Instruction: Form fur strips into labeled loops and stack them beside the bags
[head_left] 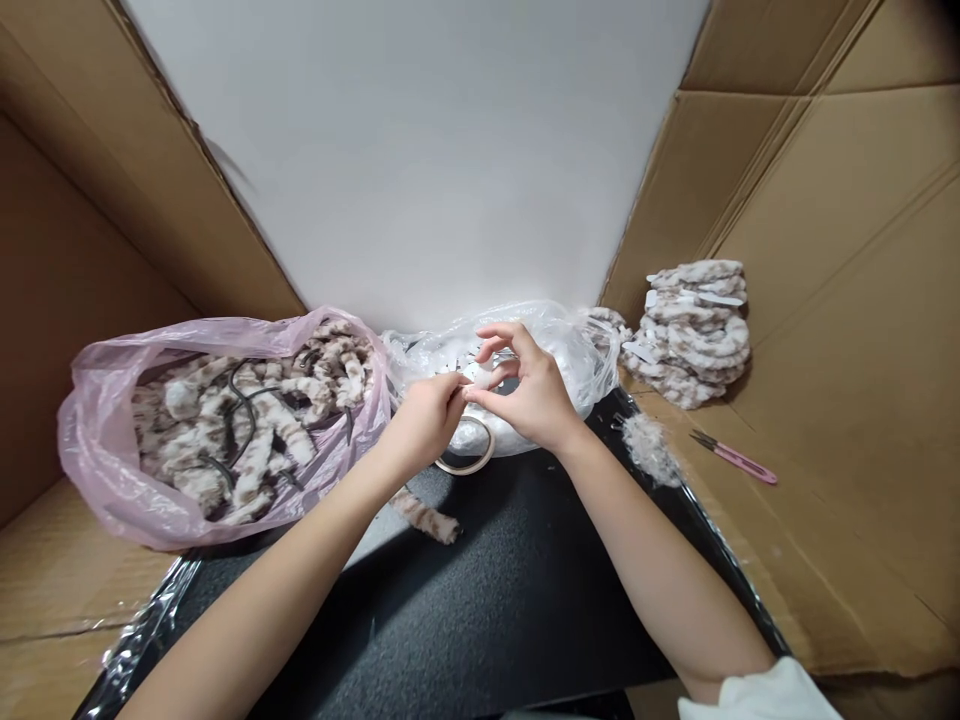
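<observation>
My left hand (424,425) and my right hand (531,395) meet over the middle of the black table, thumbs and forefingers pinched together. Between their fingertips is a small white piece (481,376), too small and partly covered to name. The other fingers of my right hand are raised and curled. Just under the hands lies a roll of tape (487,458) on its side, partly hidden by my left hand. A fuzzy cream-and-brown strip (427,515) rests below my left wrist. Behind the hands is a clear plastic bag (570,350) with white items in it.
At left, a pink plastic bag (105,420) holds several fuzzy strips (259,430) with dark cords. A stack of fuzzy bands (694,335) with white tags stands right, near pink thread snips (733,457) and crumpled clear plastic (651,450). Cardboard walls (847,250) flank the black table (480,600).
</observation>
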